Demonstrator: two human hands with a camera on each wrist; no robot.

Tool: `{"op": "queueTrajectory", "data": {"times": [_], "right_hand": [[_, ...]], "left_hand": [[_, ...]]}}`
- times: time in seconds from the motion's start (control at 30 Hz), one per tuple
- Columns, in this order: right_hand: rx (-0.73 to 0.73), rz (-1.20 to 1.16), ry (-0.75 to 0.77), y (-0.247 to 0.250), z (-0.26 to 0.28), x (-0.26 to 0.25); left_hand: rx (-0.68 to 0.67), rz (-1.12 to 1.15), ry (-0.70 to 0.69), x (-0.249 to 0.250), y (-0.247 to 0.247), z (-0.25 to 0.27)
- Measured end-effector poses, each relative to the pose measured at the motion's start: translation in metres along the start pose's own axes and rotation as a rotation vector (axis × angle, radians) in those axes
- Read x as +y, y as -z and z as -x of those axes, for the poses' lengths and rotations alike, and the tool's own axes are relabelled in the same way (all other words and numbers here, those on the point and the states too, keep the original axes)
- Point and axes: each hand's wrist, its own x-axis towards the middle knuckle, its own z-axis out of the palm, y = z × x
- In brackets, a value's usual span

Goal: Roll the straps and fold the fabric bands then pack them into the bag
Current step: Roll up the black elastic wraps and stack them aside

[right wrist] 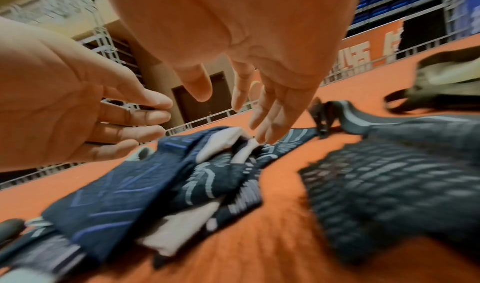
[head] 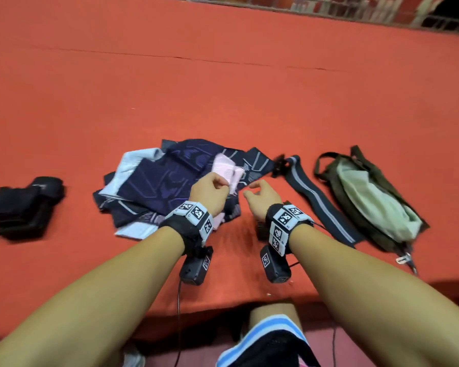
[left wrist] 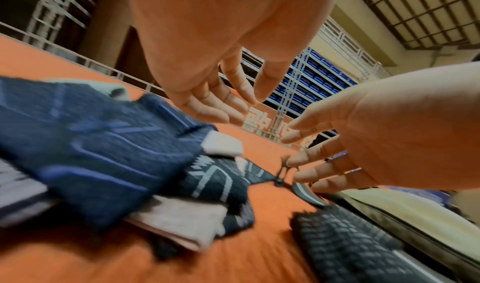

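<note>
- Head view, I log: navy patterned fabric bands (head: 154,181) heaped mid-mat on the red mat (head: 223,88).
- Left hand (head: 210,192), right hand (head: 261,196): above the heap, fingers relaxed, gripping nothing.
- Striped strap (head: 321,202): flat, just left of the olive bag (head: 368,197).
- Rolled black straps (head: 24,205): far left.

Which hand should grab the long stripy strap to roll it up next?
Probably the right hand. It hovers open beside the striped strap, which lies flat just to its right. The left hand sits over the pile of fabric bands, farther from the strap.
</note>
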Motion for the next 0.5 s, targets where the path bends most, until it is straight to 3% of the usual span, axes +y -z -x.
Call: {"op": "queueTrajectory", "data": {"times": [0.3,0.5], "right_hand": [[0.097,0.182,-0.151,0.043,0.002,0.1],[0.037,0.134,-0.198,0.039,0.001,0.123]], "left_hand": [[-0.288,-0.11,0.096,-0.012,-0.113,0.016],[-0.305,-0.128,0.078,-0.028,-0.135,0.019]]}}
